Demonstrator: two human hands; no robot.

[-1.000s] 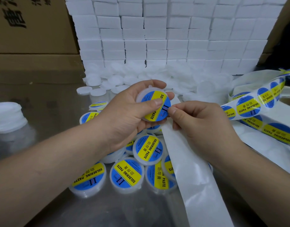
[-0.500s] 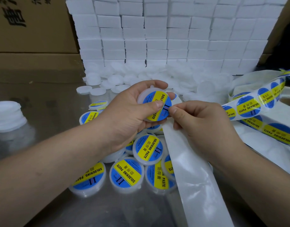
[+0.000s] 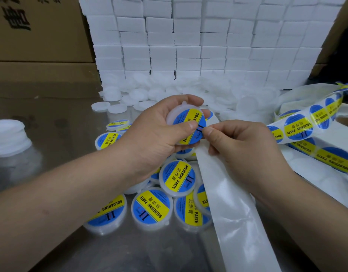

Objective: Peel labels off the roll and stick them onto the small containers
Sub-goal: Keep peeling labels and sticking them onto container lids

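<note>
My left hand (image 3: 155, 136) grips a small round white container (image 3: 176, 116) with a blue and yellow "SOLDERING PASTE" label (image 3: 190, 124) on its lid; the thumb presses on the label. My right hand (image 3: 240, 146) is beside it, thumb and fingers pinching the white backing strip (image 3: 234, 209) at the label's right edge. The strip of unpeeled labels (image 3: 299, 126) runs off to the right towards the roll. Several labelled containers (image 3: 151, 208) lie on the table below my hands.
A heap of unlabelled white containers (image 3: 169, 91) lies behind my hands, in front of a wall of stacked white boxes (image 3: 198, 40). Cardboard boxes (image 3: 37, 32) stand at the back left. A stack of white lids (image 3: 8, 136) sits at the left on the shiny metal table (image 3: 57, 118).
The held container has tilted and shifted slightly right and up. My right thumb has closed in against the label's edge, next to my left thumb.
</note>
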